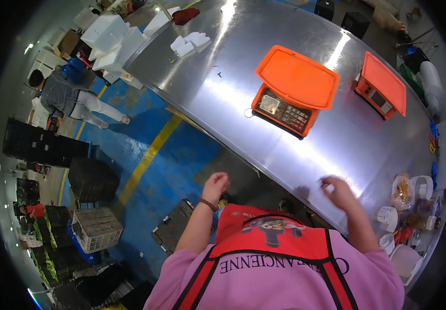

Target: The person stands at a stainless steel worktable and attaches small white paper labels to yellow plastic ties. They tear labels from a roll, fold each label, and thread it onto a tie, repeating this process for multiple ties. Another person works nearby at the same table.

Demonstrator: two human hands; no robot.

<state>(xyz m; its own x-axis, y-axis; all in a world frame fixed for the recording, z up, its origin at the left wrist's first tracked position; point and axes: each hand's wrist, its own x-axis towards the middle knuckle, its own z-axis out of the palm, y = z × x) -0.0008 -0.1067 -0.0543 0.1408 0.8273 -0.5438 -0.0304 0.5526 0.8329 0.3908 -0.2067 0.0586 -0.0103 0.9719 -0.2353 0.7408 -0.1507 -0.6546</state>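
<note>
My left hand [217, 187] hangs in the air beside the near edge of a steel table [223, 103], its fingers curled into a loose fist with nothing showing in them. Over the table's near edge is my right hand [339, 192], slightly blurred, fingers bent with a gap between them, holding nothing I can see. Beyond both hands stands an orange scale [285, 116] with a keypad and display, under a flat orange pan [298, 76]. Farther right is a second orange scale [380, 88]. Neither hand touches a scale.
At the table's right end sit label rolls [387, 216], a jar [423, 222] and a bag of yellowish bits [402, 191]. White scraps [189, 44] lie far left on the table. Left on the floor are a grey crate [98, 229], black crates [94, 179] and a bending person [70, 98].
</note>
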